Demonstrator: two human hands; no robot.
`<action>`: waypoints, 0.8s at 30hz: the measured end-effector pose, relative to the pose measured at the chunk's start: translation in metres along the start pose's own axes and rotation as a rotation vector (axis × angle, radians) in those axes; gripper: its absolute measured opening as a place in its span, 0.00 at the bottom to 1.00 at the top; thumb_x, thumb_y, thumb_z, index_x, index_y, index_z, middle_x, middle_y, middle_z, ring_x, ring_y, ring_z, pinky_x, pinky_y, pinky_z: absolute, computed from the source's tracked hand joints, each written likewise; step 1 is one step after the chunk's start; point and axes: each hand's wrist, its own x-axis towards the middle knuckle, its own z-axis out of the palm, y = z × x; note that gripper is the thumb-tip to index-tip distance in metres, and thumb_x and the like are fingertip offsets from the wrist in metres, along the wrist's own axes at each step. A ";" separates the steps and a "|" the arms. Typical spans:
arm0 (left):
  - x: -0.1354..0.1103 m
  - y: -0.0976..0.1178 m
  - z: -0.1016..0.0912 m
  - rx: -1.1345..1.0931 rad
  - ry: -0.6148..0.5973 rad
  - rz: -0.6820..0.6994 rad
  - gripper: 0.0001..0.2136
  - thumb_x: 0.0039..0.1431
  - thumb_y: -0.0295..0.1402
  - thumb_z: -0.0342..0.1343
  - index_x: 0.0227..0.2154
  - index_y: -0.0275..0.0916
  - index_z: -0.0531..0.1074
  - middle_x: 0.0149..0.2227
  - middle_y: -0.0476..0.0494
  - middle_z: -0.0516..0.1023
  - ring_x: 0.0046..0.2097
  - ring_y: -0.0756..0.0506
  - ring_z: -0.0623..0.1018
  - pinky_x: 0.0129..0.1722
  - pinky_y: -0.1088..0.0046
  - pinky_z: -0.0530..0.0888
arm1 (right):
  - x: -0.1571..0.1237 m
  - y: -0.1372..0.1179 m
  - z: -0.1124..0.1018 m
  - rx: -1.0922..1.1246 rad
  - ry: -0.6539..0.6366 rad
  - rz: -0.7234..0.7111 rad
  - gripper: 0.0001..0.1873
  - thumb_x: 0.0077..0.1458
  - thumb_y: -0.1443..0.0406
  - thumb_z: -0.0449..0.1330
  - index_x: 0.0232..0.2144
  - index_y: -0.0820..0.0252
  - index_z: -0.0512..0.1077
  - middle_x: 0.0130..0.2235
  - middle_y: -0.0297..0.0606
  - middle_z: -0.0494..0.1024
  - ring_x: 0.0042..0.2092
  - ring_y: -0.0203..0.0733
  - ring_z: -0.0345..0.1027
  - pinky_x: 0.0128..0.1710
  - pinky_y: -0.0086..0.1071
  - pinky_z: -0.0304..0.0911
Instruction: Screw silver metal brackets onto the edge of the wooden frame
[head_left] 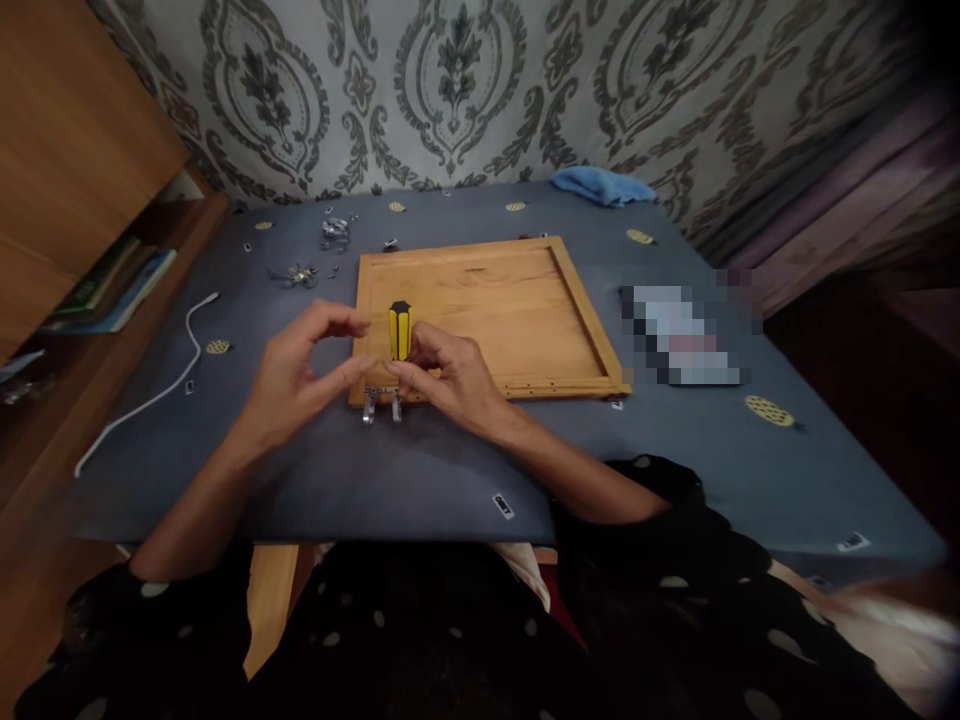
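A yellow and black screwdriver (400,332) stands upright over the near left corner of a framed wooden panel (487,310). My right hand (450,370) grips the lower part of its handle between thumb and fingers. Just to the left, my left hand (300,360) is held in the air with thumb and fingers curved apart and nothing between them. Below the screwdriver, a metal hinge (382,400) sits on the panel's near edge, its two arms sticking out toward me. The screwdriver's tip is hidden behind my right hand.
Metal hinges and small hardware (300,275) lie at the back left, with more hinge parts (335,232) behind them. A white cable (187,365) runs along the left. A blue cloth (602,186) lies at the back, and a blurred-out flat object (686,335) right of the panel.
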 end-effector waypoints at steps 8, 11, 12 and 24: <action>0.027 0.019 0.022 -0.108 0.006 0.025 0.11 0.62 0.40 0.63 0.39 0.37 0.75 0.35 0.47 0.78 0.35 0.49 0.77 0.37 0.73 0.74 | -0.002 -0.001 0.002 0.077 -0.021 0.033 0.13 0.62 0.55 0.59 0.31 0.56 0.63 0.28 0.28 0.70 0.29 0.33 0.69 0.29 0.29 0.66; 0.028 0.017 0.024 -0.076 0.002 0.033 0.10 0.63 0.40 0.62 0.35 0.37 0.74 0.31 0.49 0.75 0.33 0.50 0.75 0.34 0.73 0.72 | -0.001 -0.002 0.003 0.099 -0.021 0.047 0.12 0.61 0.56 0.60 0.32 0.56 0.63 0.28 0.28 0.70 0.29 0.33 0.69 0.30 0.29 0.66; 0.027 0.017 0.023 -0.059 0.001 0.041 0.10 0.64 0.40 0.61 0.34 0.37 0.73 0.30 0.49 0.75 0.33 0.50 0.75 0.34 0.73 0.71 | 0.000 -0.002 0.002 0.092 -0.016 0.050 0.13 0.61 0.56 0.60 0.31 0.56 0.64 0.28 0.28 0.70 0.29 0.33 0.69 0.30 0.30 0.66; 0.023 0.011 0.017 0.006 0.031 0.065 0.11 0.66 0.42 0.58 0.35 0.38 0.73 0.30 0.50 0.76 0.32 0.50 0.75 0.34 0.73 0.71 | -0.027 0.013 -0.006 -0.515 -0.170 -0.021 0.31 0.53 0.45 0.68 0.49 0.62 0.76 0.41 0.43 0.75 0.46 0.49 0.69 0.45 0.43 0.67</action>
